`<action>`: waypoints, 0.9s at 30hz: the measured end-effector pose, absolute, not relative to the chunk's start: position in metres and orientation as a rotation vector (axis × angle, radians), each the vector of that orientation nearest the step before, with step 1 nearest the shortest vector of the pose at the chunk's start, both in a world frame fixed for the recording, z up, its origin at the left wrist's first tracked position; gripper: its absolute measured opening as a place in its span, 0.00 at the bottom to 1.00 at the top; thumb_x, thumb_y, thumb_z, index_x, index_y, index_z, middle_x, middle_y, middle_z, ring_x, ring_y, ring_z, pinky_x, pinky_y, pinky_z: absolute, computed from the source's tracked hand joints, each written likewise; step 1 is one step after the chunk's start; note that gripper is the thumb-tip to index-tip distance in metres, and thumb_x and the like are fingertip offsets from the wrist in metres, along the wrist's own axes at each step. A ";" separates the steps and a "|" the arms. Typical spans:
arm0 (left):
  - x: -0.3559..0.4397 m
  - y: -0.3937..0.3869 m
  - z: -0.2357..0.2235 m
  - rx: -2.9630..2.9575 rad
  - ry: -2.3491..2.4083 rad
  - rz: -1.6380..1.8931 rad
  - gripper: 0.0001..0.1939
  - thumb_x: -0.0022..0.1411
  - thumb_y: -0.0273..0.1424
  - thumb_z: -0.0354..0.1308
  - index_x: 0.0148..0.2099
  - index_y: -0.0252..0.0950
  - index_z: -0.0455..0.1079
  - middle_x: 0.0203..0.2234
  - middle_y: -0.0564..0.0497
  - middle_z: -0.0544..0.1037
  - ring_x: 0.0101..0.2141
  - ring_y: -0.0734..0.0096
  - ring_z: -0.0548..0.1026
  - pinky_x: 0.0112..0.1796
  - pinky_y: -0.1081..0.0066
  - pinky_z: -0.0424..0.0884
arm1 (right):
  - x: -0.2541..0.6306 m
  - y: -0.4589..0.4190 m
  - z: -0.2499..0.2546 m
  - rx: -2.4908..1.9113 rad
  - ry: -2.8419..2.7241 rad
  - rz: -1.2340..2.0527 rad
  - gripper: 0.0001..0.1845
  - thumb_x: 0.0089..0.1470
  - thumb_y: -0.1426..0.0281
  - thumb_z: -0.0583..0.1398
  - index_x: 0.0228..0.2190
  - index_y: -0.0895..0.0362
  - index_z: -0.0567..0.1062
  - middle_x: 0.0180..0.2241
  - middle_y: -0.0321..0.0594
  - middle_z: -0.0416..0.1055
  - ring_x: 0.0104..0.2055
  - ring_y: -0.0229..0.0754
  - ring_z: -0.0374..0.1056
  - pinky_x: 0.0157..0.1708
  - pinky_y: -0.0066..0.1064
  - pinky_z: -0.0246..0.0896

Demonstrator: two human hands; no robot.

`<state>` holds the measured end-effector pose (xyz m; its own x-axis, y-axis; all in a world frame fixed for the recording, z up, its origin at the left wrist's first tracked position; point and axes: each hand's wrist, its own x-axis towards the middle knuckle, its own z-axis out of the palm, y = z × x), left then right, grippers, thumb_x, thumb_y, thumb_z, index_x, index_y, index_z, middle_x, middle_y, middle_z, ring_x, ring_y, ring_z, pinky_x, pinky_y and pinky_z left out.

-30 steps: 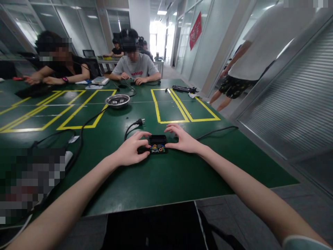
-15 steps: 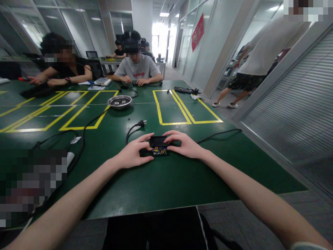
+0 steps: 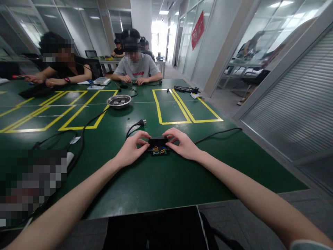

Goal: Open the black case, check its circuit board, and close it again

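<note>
An opened black plastic case lies on the green table in front of me. Its lower half (image 3: pixel 159 152) holds a circuit board with two copper-coloured ring coils. The black cover (image 3: pixel 158 141) stands tilted up behind the board. My left hand (image 3: pixel 134 147) pinches the cover's left end between thumb and fingers. At the opposite end, my right hand (image 3: pixel 180 143) grips the cover in the same way. Black cables run out from under both hands, and one ends in a plug (image 3: pixel 142 123) just beyond my left hand.
A metal bowl (image 3: pixel 119 100) with small metal parts sits farther back on the green table (image 3: pixel 166 187). Yellow tape rectangles mark the surface. A folded black tripod (image 3: pixel 186 90) lies at the far right. Two people sit across the table. A blurred-out object (image 3: pixel 31 184) is at left.
The cover has been raised from lying back to a steeper tilt. My left hand has shifted from around the case to the cover's end. At right, a walking person has mostly passed behind the partition.
</note>
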<state>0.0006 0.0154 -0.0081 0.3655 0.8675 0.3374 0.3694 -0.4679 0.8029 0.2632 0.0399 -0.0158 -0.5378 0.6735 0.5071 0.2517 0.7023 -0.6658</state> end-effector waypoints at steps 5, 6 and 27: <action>-0.001 0.018 -0.012 1.972 1.092 0.954 0.19 0.64 0.32 0.61 0.56 0.35 0.73 0.40 0.46 0.84 0.38 0.62 0.85 0.45 0.58 0.83 | 0.263 0.042 -0.017 -0.719 -2.153 0.667 0.16 0.61 0.75 0.60 0.49 0.53 0.78 0.48 0.44 0.73 0.47 0.45 0.74 0.44 0.40 0.79; -0.001 0.018 -0.012 1.975 1.098 0.943 0.18 0.64 0.32 0.61 0.55 0.35 0.73 0.39 0.46 0.84 0.38 0.61 0.85 0.46 0.58 0.83 | 0.264 0.042 -0.017 -0.724 -2.156 0.667 0.16 0.61 0.75 0.60 0.49 0.53 0.78 0.48 0.44 0.73 0.47 0.45 0.74 0.44 0.41 0.79; 0.002 0.015 -0.005 2.035 1.055 0.938 0.13 0.62 0.30 0.60 0.48 0.35 0.76 0.37 0.48 0.84 0.38 0.63 0.83 0.46 0.60 0.82 | 0.267 0.042 -0.013 -0.733 -2.195 0.732 0.11 0.64 0.67 0.62 0.46 0.55 0.79 0.44 0.43 0.75 0.40 0.42 0.75 0.43 0.38 0.78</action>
